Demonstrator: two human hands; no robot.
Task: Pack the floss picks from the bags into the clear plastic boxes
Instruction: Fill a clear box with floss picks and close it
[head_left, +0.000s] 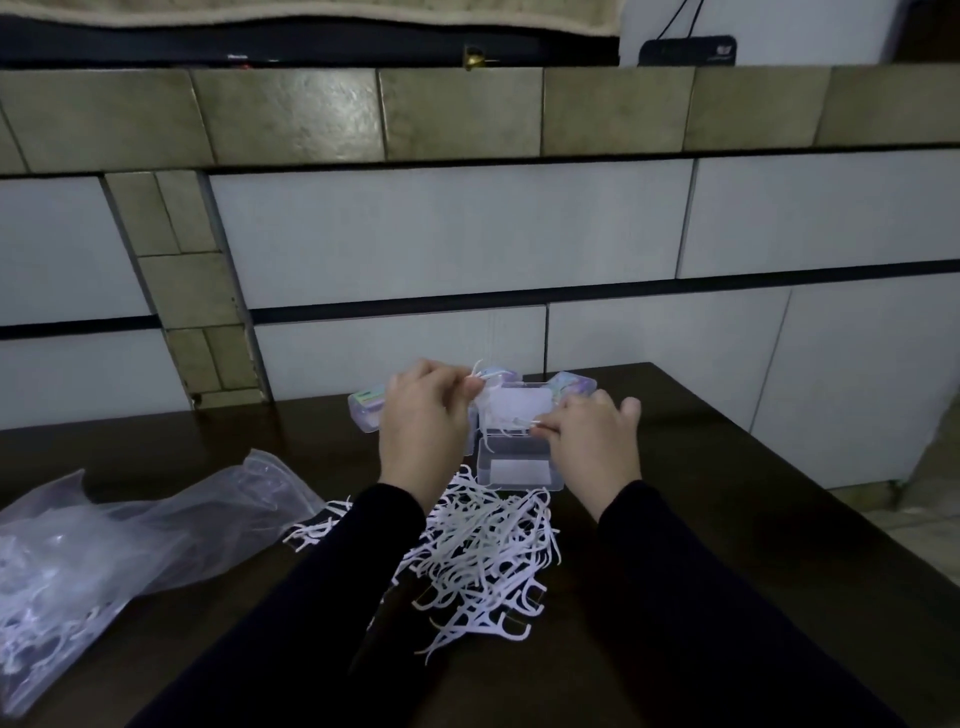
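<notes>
An open clear plastic box (519, 470) stands on the dark table, its lid (521, 406) raised behind it. My left hand (423, 415) is just left of the lid, fingers pinched on a small bunch of white floss picks (480, 382). My right hand (592, 436) hovers over the box's right side, fingertips pinched on the same bunch of picks above the opening. A loose pile of white floss picks (483, 556) lies between my forearms. A clear plastic bag (104, 551) with more picks inside lies at the left.
Closed small plastic boxes with coloured labels stand behind my hands, one at the left (366, 410) and one at the right (574, 387). The dark wooden table (753, 519) ends against a tiled wall (467, 234); its right edge drops off.
</notes>
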